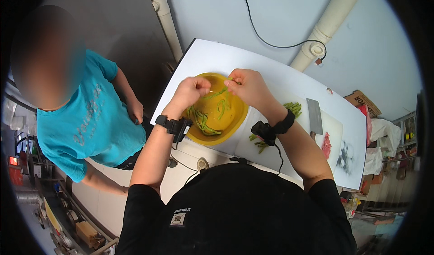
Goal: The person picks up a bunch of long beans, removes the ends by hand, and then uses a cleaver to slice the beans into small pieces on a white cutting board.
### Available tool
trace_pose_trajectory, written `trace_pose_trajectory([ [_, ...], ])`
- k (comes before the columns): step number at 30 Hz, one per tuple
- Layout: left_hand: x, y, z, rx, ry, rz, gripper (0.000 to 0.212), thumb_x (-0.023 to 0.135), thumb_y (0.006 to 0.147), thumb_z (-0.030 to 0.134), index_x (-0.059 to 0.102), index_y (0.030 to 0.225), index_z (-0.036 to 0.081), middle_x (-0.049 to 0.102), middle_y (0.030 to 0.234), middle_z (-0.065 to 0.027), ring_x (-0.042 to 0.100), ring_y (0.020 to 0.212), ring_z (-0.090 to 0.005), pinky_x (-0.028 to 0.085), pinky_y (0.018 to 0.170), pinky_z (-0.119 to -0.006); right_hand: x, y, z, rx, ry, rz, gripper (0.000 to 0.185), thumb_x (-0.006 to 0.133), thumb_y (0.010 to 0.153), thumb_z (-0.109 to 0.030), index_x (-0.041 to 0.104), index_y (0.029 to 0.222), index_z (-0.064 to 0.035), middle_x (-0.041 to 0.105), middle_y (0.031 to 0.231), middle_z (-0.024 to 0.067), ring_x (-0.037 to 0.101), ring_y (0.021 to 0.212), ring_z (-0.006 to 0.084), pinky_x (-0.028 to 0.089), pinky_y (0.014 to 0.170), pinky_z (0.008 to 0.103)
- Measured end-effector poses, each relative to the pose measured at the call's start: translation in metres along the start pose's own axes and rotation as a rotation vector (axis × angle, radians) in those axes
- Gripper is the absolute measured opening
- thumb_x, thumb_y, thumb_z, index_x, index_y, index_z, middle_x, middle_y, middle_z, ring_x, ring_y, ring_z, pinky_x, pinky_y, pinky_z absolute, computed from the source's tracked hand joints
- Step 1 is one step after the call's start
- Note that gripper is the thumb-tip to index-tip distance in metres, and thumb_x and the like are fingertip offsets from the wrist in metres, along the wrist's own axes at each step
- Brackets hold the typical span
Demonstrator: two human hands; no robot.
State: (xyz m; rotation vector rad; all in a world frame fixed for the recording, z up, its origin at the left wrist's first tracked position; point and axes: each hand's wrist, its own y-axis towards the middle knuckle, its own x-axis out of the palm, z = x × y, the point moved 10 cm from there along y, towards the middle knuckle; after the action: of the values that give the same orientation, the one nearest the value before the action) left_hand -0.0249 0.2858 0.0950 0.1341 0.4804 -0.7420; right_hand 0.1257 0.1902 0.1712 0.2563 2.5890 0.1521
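Over the yellow plastic basin (237,126), my right hand (249,85) pinches a green bean pod (222,91) between thumb and fingers. My left hand (193,90) is above the basin's left side, its fingers curled; whether it holds anything is unclear. Several long green beans (203,123) lie in the basin, with a curled one near the middle. To the right, cut green bean pieces (293,109) rest in two groups on a white cutting board (244,139), partly hidden by my right forearm. A cleaver (314,116) and pieces of raw meat (326,146) lie farther right.
A person in a turquoise shirt (98,119) stands left of the white table (210,51). Pipes (318,34) and a hanging black cable (271,45) are at the wall. Plastic bags (383,133) and a cardboard box (362,102) are beyond the table's right end.
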Motion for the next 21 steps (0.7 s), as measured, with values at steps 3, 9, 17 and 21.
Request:
trace_pose_trajectory([
  [3,0.042,-0.008,-0.036,-0.056,0.319,-0.276,0.021,0.072,0.078,0.001,0.071,0.099,0.001,0.072,0.089,-0.0087,0.067,0.081,-0.0176,0.053,0.074,-0.029,-0.005,-0.010,-0.011,-0.074,-0.261,0.059,0.014,0.067,0.080,-0.017,0.067,0.084,-0.0032,0.064,0.068,0.0144,0.063,0.062,0.0315,0.050,0.060,0.0396],
  [9,0.152,-0.027,-0.078,0.202,0.605,-0.643,0.041,0.079,0.065,0.011,0.072,0.105,0.008,0.071,0.099,-0.0149,0.067,0.095,-0.0320,0.052,0.081,-0.039,-0.006,-0.018,0.010,-0.075,-0.380,0.100,0.013,0.062,0.077,-0.014,0.069,0.084,-0.0054,0.065,0.072,0.0170,0.063,0.069,0.0382,0.051,0.063,0.0449],
  [17,0.164,-0.027,-0.082,0.216,0.615,-0.623,0.030,0.071,0.069,0.009,0.072,0.099,0.007,0.070,0.087,-0.0156,0.067,0.084,-0.0299,0.052,0.075,-0.038,-0.009,-0.030,0.024,-0.071,-0.342,0.087,0.018,0.064,0.081,-0.011,0.069,0.095,-0.0018,0.068,0.077,0.0171,0.065,0.066,0.0312,0.051,0.063,0.0377],
  [21,0.097,-0.011,-0.029,0.032,0.229,-0.461,0.017,0.068,0.082,0.004,0.070,0.099,0.004,0.069,0.083,-0.0086,0.065,0.079,-0.0173,0.052,0.074,-0.030,-0.010,-0.035,0.030,0.019,-0.228,0.016,0.019,0.063,0.082,-0.010,0.069,0.097,0.0002,0.068,0.075,0.0152,0.064,0.062,0.0249,0.050,0.062,0.0345],
])
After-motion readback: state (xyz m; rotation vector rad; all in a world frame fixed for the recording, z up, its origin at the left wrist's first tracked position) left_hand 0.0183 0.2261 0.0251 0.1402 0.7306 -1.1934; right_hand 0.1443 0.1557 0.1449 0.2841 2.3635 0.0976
